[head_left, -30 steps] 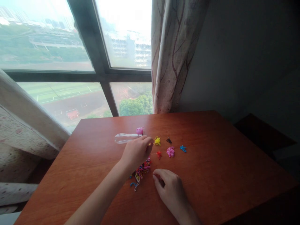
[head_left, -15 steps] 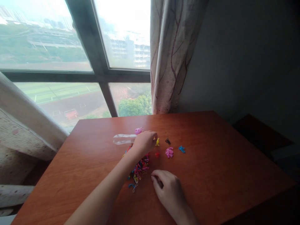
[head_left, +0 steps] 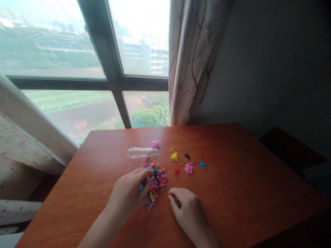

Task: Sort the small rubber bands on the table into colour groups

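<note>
A mixed pile of small coloured rubber bands (head_left: 160,179) lies on the table. My left hand (head_left: 131,186) reaches over its left side, thumb and forefinger a little apart at the bands, and hides part of the pile. My right hand (head_left: 187,208) rests on the table right of the pile, its fingers curled in with nothing visible in them. Beyond it lie sorted clusters: yellow bands (head_left: 174,156), black bands (head_left: 187,156), red bands (head_left: 176,171), pink bands (head_left: 189,168) and blue bands (head_left: 202,165). One loose yellow band (head_left: 171,150) sits just behind the yellow cluster.
Behind the pile lies a clear plastic tube (head_left: 141,153), with a pink animal-shaped piece (head_left: 155,144) by its right end. The brown wooden table (head_left: 245,179) runs up to a window, with curtains (head_left: 192,69) on both sides.
My left hand has come back from the yellow cluster to the mixed pile, leaving a loose yellow band in view behind that cluster. My right hand has stayed in place.
</note>
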Available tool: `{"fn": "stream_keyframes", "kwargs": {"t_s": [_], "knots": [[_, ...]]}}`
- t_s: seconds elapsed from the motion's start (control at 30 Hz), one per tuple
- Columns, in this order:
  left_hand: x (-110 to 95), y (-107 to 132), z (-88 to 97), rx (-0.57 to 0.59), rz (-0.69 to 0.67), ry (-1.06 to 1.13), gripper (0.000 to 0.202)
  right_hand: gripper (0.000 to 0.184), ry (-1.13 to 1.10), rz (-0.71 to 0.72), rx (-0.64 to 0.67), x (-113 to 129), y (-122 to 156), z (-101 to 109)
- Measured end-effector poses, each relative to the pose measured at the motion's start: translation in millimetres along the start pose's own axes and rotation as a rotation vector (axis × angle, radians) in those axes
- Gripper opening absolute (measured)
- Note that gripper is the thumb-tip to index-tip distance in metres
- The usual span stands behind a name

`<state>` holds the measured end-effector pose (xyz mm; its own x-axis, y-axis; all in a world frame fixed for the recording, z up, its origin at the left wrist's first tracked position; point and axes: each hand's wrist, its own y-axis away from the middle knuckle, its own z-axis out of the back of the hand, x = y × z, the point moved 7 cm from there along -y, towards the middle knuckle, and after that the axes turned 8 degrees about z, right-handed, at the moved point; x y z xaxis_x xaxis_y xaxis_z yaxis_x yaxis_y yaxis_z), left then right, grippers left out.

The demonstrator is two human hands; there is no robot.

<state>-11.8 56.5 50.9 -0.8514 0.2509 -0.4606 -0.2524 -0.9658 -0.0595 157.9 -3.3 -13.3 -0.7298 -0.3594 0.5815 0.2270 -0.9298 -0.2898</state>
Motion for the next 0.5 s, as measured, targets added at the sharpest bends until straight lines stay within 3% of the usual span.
{"fn": "stream_keyframes", "kwargs": {"t_s": [0.23, 0.37, 0.5], "knots": [[22, 54, -25.0, 0.001, -0.051, 0.089, 0.019, 0.014, -0.03, -0.046, 0.016, -8, -17, 9], [33, 68, -30.9, -0.067, -0.083, 0.163, 0.019, 0.02, 0.119, -0.068, 0.013, -24, -62, 33], [34, 67, -33.3, -0.075, -0.095, 0.152, 0.019, 0.029, 0.276, -0.111, 0.158, -42, -118, 39]]}}
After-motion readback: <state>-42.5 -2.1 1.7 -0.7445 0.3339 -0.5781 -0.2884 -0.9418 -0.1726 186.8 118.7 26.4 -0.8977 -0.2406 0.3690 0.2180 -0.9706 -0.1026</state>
